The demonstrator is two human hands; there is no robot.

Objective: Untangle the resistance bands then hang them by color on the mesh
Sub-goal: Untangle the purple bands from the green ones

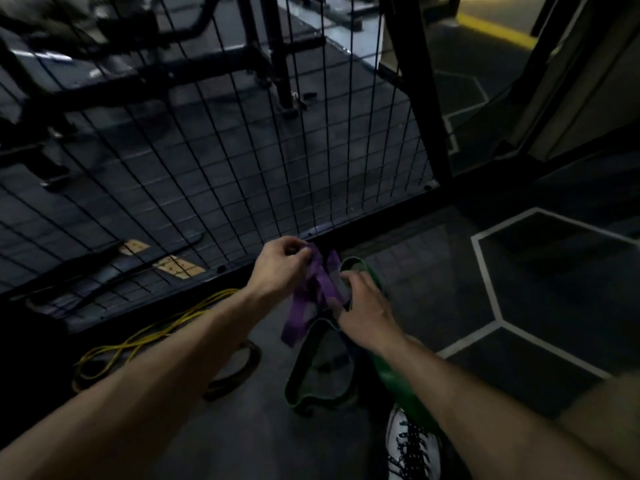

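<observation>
A purple resistance band hangs twisted between my hands, low in front of the black wire mesh. My left hand pinches its upper end with curled fingers. My right hand grips the knot where the purple band crosses a wide green band. The green band loops up behind my right hand and sags down to the floor in a dark-edged loop. A thin yellow band lies in loose coils on the floor to the left, beside a dark band loop.
The mesh panel stands on a black base rail and ends at a black post. Gym equipment frames show behind it. A white laced shoe is at the bottom. White hexagon lines mark the dark floor at right.
</observation>
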